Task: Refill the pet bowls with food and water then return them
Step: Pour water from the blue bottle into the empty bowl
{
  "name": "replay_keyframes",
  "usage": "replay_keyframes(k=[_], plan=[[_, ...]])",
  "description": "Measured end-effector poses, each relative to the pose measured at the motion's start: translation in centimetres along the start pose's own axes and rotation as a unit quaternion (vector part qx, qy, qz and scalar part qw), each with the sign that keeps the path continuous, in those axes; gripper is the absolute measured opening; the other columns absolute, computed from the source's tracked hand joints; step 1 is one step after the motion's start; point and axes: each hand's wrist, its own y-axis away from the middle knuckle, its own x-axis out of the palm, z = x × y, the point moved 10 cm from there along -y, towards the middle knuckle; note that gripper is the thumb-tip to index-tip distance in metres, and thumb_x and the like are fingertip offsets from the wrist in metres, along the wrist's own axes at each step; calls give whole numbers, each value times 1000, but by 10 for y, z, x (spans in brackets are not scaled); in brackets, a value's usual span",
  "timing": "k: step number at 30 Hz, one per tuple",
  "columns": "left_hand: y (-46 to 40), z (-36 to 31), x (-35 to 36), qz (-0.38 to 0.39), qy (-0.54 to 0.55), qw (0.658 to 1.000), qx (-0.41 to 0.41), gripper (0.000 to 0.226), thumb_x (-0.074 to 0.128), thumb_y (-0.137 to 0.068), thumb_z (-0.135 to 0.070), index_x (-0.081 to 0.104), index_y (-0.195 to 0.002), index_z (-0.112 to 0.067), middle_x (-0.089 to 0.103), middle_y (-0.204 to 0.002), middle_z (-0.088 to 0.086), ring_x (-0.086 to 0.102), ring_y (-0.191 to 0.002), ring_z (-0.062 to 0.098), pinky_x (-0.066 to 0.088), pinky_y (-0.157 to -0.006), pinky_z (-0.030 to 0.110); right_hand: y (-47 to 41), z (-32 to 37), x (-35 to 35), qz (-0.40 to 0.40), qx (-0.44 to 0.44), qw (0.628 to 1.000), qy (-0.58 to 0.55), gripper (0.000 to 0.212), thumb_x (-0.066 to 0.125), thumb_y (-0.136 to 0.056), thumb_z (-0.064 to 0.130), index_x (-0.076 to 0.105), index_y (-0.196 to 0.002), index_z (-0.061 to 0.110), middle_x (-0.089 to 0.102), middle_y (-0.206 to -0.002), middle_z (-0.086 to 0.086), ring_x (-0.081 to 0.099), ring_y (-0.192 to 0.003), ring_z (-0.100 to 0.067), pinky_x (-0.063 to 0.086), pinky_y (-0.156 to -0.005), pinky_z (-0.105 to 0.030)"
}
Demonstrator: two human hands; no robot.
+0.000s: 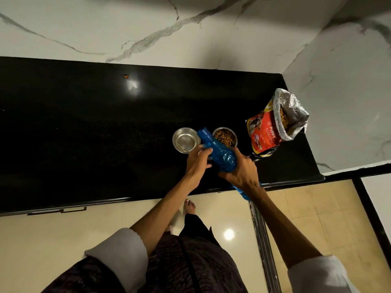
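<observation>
Head view, looking down onto a polished black stone countertop (pixel 84 127) set into a corner of white marble-veined wall (pixel 148 28). A translucent blue plastic water bottle (pixel 218 152) is held tilted above the counter, its open neck directed up and left toward the rim of a round stainless-steel bowl (pixel 186 140); whether that bowl contains water cannot be told. The right hand (pixel 241 168) wraps its fingers and thumb around the lower body of the bottle. The left hand (pixel 200 160) has curled fingers closed against the bottle's shoulder, just below the neck. Immediately right of the bottle neck stands a second round steel bowl (pixel 225 138) filled with brown kibble; the two bowls sit side by side, the bottle crossing between them. Further right, near the counter's end, an opened red-and-black puppy food bag (pixel 266 132) with silver foil lining stands upright, kibble visible inside its mouth. A single small orange-brown piece (pixel 126 76) lies far back on the counter. Below the counter edge: cream floor tiles (pixel 63 240), a bare foot (pixel 189 206), dark patterned clothing and white cuffs.
</observation>
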Motion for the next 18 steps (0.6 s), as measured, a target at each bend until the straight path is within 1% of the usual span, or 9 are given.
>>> replay_keyframes(k=[2,3,6,8,13,18], plan=[[-3,5,-2,-3,3,1000,-6,15,59,-102,-20,64,-117,-19,71,-121,7,70,-107,21,60,-91,42,-1,-4,5,10,6,1000,9,98,68,-58,68,49,-142,23,75,-123,-5,75,-100,-29,63,-85,-44],[-5,7,-2,-4,2,1000,-8,17,60,-102,-20,64,-119,-18,71,-121,8,71,-107,21,60,-91,42,-1,-6,7,14,9,1000,14,96,71,-58,67,49,-142,24,75,-122,-5,75,-100,-29,63,-85,-44],[-8,13,-3,-10,3,1000,-19,28,62,-101,-21,61,-127,-11,71,-123,10,71,-107,23,61,-91,43,-2,-10,10,19,14,999,29,90,85,-64,54,50,-141,24,75,-120,-6,75,-98,-30,63,-84,-43],[-9,16,-3,-11,6,1000,-22,29,62,-101,-21,60,-128,-10,71,-123,10,72,-108,24,61,-90,43,-2,-12,10,20,14,999,34,88,89,-67,48,50,-141,24,76,-119,-6,75,-98,-30,63,-84,-43],[-11,21,-1,-6,7,1000,-24,33,61,-102,-22,59,-132,-10,70,-125,10,73,-106,22,62,-85,38,-3,-15,13,23,16,999,43,87,90,-68,47,50,-141,25,76,-120,-5,75,-98,-29,63,-85,-43],[-11,25,-2,-8,17,999,-27,30,58,-103,-21,59,-131,-9,71,-123,10,72,-105,22,60,-89,42,-3,-15,15,27,18,998,52,86,90,-68,47,51,-142,25,76,-119,-5,75,-99,-30,63,-86,-44]])
